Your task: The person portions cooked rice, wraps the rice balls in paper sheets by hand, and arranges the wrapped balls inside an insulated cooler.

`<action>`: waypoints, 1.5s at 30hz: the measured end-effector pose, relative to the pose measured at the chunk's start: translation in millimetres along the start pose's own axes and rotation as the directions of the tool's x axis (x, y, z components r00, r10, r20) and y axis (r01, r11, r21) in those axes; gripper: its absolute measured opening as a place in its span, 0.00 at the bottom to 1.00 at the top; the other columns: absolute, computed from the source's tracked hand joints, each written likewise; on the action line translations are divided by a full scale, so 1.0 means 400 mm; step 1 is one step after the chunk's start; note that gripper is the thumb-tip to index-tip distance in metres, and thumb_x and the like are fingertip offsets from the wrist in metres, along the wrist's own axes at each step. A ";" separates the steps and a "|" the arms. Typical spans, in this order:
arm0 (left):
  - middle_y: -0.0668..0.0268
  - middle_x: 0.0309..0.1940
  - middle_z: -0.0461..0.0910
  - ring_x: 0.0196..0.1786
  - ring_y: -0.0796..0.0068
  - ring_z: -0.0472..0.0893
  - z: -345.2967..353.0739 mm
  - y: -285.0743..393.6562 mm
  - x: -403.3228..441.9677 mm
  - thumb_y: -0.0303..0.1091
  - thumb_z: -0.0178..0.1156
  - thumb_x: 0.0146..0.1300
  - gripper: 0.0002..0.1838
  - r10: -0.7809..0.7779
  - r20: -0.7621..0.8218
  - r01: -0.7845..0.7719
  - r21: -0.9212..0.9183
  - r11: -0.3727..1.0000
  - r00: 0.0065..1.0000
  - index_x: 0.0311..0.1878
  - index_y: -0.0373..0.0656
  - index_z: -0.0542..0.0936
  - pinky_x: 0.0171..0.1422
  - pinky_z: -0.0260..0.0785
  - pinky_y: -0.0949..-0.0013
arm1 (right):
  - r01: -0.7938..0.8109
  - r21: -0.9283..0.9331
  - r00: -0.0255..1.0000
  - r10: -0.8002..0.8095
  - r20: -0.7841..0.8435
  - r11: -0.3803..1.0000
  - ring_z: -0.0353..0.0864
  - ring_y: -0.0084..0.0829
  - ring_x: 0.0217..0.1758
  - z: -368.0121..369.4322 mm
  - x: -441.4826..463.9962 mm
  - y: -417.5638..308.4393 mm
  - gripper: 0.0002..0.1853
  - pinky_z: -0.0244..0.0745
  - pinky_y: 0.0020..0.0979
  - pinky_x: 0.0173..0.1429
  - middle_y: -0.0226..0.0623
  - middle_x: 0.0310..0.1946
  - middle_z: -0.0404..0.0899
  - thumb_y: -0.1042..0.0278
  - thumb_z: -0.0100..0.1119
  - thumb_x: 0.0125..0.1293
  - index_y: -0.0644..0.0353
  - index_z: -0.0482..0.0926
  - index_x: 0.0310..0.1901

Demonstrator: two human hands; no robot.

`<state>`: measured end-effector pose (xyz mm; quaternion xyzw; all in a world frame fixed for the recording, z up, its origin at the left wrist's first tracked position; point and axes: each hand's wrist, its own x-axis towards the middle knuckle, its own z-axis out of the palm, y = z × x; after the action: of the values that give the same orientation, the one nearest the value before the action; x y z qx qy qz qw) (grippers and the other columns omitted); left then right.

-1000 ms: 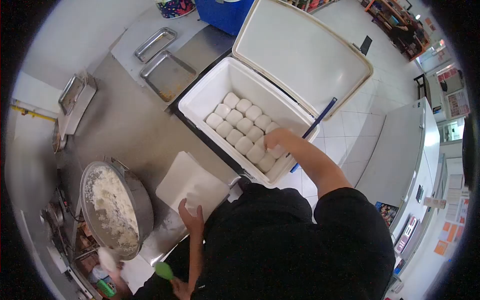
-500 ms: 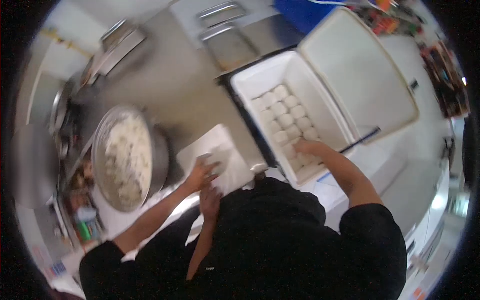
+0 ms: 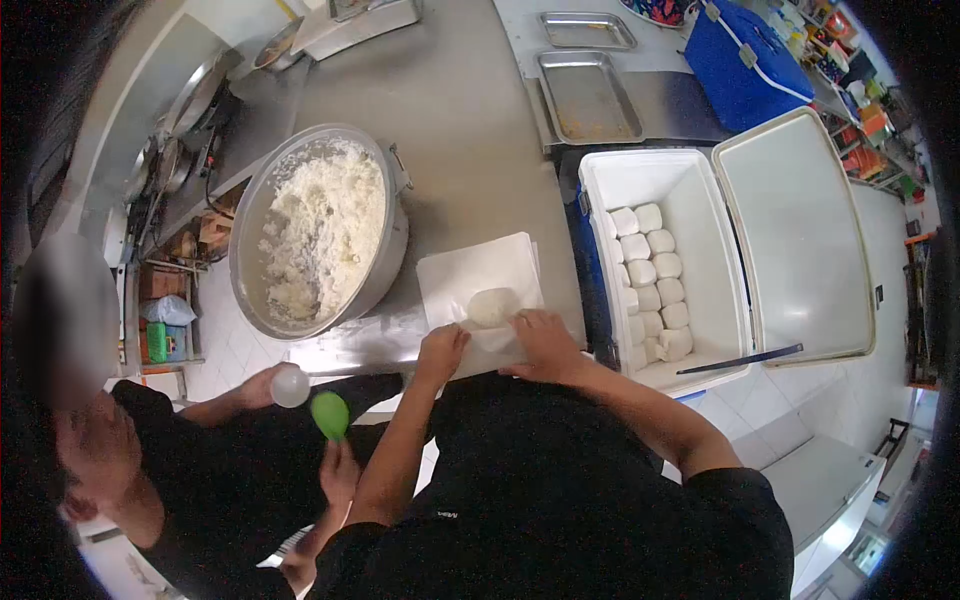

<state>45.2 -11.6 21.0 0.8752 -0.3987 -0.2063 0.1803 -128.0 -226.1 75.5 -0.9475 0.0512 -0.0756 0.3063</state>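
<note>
A white rounded portion (image 3: 492, 307) lies on a stack of white paper sheets (image 3: 465, 270) at the counter's front edge. My left hand (image 3: 443, 352) has its fingers closed on the paper's near left edge. On the right, my right hand (image 3: 543, 345) grips the near right part of the sheet, close beside the portion. To the right stands an open white cooler (image 3: 705, 240) with several wrapped white portions (image 3: 668, 265) in rows. A large metal pot (image 3: 392, 262) of white rice (image 3: 325, 230) stands to the left.
A co-worker at the left holds a white cup (image 3: 290, 386) and a green paddle (image 3: 329, 414). Metal trays (image 3: 590, 97) and a blue cooler bag (image 3: 745, 65) are at the back right. The cooler's lid (image 3: 800, 240) leans open, with a dark blue bar (image 3: 740, 359) near its front.
My right hand has come out of the cooler to the paper. A white portion now shows on the sheets. The co-worker's hand has left the paper, and the view has turned.
</note>
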 end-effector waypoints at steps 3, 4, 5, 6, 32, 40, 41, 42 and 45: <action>0.49 0.42 0.85 0.50 0.44 0.83 -0.016 -0.004 0.011 0.39 0.60 0.72 0.10 -0.078 0.040 0.079 -0.046 0.996 0.996 0.43 0.41 0.84 0.56 0.73 0.47 | -0.048 -0.133 0.997 0.054 0.046 0.990 0.74 0.55 0.64 0.103 0.014 0.033 0.31 0.68 0.53 0.68 0.50 0.53 0.80 0.51 0.72 0.61 0.66 0.77 0.57; 0.51 0.42 0.85 0.50 0.44 0.83 -0.021 0.001 0.001 0.37 0.63 0.70 0.08 -0.102 0.041 0.105 -0.076 0.992 0.994 0.42 0.43 0.83 0.56 0.73 0.47 | -0.060 -0.172 0.998 0.063 0.012 0.983 0.75 0.55 0.62 0.162 0.011 0.078 0.28 0.69 0.52 0.66 0.51 0.51 0.81 0.53 0.71 0.63 0.66 0.78 0.55; 0.52 0.46 0.85 0.53 0.44 0.82 -0.028 0.028 -0.012 0.37 0.64 0.70 0.08 -0.044 -0.209 0.038 -0.030 0.999 0.977 0.43 0.43 0.83 0.58 0.71 0.45 | -0.072 -0.213 0.997 0.068 -0.026 0.974 0.76 0.55 0.60 0.194 0.015 0.108 0.25 0.71 0.52 0.64 0.51 0.48 0.82 0.54 0.70 0.64 0.66 0.79 0.53; 0.54 0.49 0.85 0.55 0.44 0.81 -0.032 0.076 -0.032 0.38 0.64 0.70 0.08 0.027 -0.444 -0.015 0.030 0.999 0.895 0.44 0.43 0.82 0.60 0.70 0.44 | -0.142 -0.080 0.989 0.137 -0.063 0.987 0.78 0.55 0.56 0.197 0.024 0.120 0.21 0.72 0.50 0.61 0.52 0.44 0.81 0.55 0.69 0.66 0.66 0.80 0.50; 0.35 0.82 0.48 0.83 0.32 0.51 0.098 0.177 -0.012 0.60 0.67 0.63 0.49 0.175 -0.243 -0.131 0.187 0.974 0.954 0.84 0.53 0.61 0.82 0.44 0.29 | 0.028 -0.334 0.518 0.271 0.811 0.942 0.84 0.51 0.58 0.033 0.471 0.165 0.20 0.80 0.47 0.60 0.52 0.51 0.85 0.64 0.76 0.49 0.64 0.87 0.43; 0.37 0.70 0.68 0.73 0.34 0.64 0.151 0.151 0.027 0.71 0.64 0.59 0.45 0.031 -0.032 -0.025 0.160 0.987 0.999 0.68 0.42 0.77 0.80 0.47 0.31 | 0.238 -0.236 0.968 -0.210 0.140 0.942 0.81 0.47 0.50 0.135 0.199 0.049 0.13 0.79 0.47 0.54 0.44 0.42 0.79 0.62 0.65 0.59 0.66 0.82 0.37; 0.40 0.68 0.73 0.72 0.37 0.68 0.166 0.147 0.035 0.71 0.64 0.59 0.45 0.020 -0.037 -0.015 0.121 0.993 0.999 0.66 0.41 0.79 0.80 0.49 0.32 | 0.255 -0.257 0.966 -0.235 0.104 0.932 0.80 0.45 0.50 0.145 0.177 0.034 0.13 0.78 0.47 0.54 0.43 0.42 0.78 0.62 0.63 0.61 0.65 0.81 0.37; 0.43 0.67 0.74 0.72 0.39 0.68 0.175 0.136 0.040 0.71 0.64 0.59 0.45 0.023 -0.021 -0.021 0.115 0.993 1.000 0.66 0.41 0.79 0.80 0.49 0.33 | 0.221 -0.295 0.975 -0.206 0.083 0.930 0.79 0.45 0.51 0.155 0.167 0.028 0.14 0.77 0.47 0.55 0.43 0.42 0.77 0.61 0.64 0.61 0.65 0.81 0.39; 0.46 0.68 0.75 0.74 0.40 0.67 0.136 0.015 0.020 0.67 0.68 0.57 0.45 0.117 0.070 -0.112 -0.067 0.991 0.991 0.69 0.41 0.77 0.79 0.51 0.34 | 0.098 -0.324 0.995 -0.086 0.049 0.941 0.76 0.46 0.55 0.160 0.154 0.005 0.21 0.74 0.47 0.58 0.43 0.44 0.75 0.57 0.66 0.62 0.67 0.80 0.47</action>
<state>18.6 -29.6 -24.1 0.8365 -0.4480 -0.2403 0.2045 -56.2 -199.9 29.8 -0.9876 0.0134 -0.0643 0.1424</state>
